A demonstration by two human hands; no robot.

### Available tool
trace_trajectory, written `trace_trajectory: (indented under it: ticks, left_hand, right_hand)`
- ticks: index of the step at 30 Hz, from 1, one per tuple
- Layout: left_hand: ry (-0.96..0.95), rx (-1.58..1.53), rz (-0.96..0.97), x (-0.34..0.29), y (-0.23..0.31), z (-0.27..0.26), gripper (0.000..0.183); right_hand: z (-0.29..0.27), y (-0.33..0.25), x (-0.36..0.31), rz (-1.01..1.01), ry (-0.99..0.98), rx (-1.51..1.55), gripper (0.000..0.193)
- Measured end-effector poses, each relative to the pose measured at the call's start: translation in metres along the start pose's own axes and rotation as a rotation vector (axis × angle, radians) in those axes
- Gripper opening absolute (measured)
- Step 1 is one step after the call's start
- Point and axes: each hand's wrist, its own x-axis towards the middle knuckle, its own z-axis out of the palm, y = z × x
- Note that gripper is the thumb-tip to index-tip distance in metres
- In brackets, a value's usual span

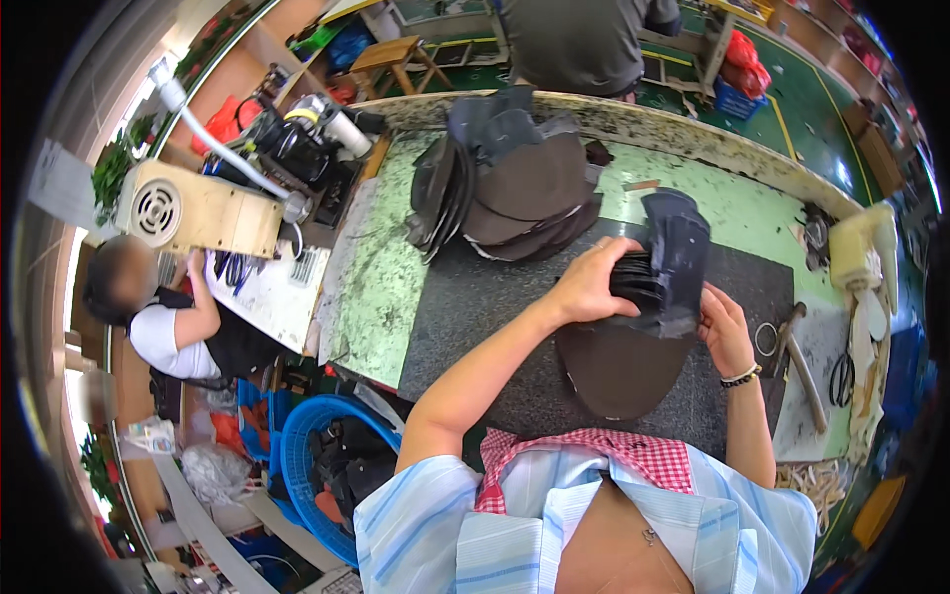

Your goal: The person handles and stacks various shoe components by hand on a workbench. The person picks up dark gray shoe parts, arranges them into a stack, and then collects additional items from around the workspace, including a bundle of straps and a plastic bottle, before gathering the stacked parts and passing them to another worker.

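Note:
A stack of dark shoe-upper pieces point(623, 374) is in front of me, rounded brown at the near end and blue-black at the upright far end. My left hand point(599, 284) grips the stack from its left side, thumb and fingers around the layered edges. At the right edge, my right hand point(727, 332) has its thumb and curled fingers closed on the same stack; part of its grip is hidden. A larger pile of similar pieces point(529, 183) lies farther off, just left of centre. Beneath the stack in my hands is a dark speckled mat point(475, 327).
A hammer point(800, 366) lies right of the mat, beside a metal ring point(765, 339) and a black coil point(841, 380). Left stands a cream machine point(198, 213), with a person point(183, 327) beside it. A blue basket point(297, 465) sits lower left. Another person point(584, 45) sits beyond the bench's raised edge.

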Motion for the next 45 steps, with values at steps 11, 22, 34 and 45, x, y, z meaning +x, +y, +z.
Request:
trace_trajectory:
  ticks: [11, 22, 34, 45]
  left_hand:
    - [0.662, -0.609, 0.060, -0.082, 0.022, -0.224, 0.066]
    - [0.889, -0.162, -0.366, -0.133, -0.223, -0.229, 0.074]
    - [0.630, 0.520, 0.071, 0.008, -0.061, -0.209, 0.091]
    - [0.482, 0.298, -0.097, -0.003, -0.053, -0.161, 0.069]
  right_hand:
    - [0.199, -0.094, 0.066, -0.146, -0.663, -0.108, 0.067]
    - [0.357, 0.048, 0.184, -0.320, -0.537, -0.360, 0.080]
    - [0.205, -0.044, 0.121, -0.306, -0.481, -0.332, 0.048]
    - [0.189, -0.058, 0.153, 0.032, -0.468, 0.022, 0.056]
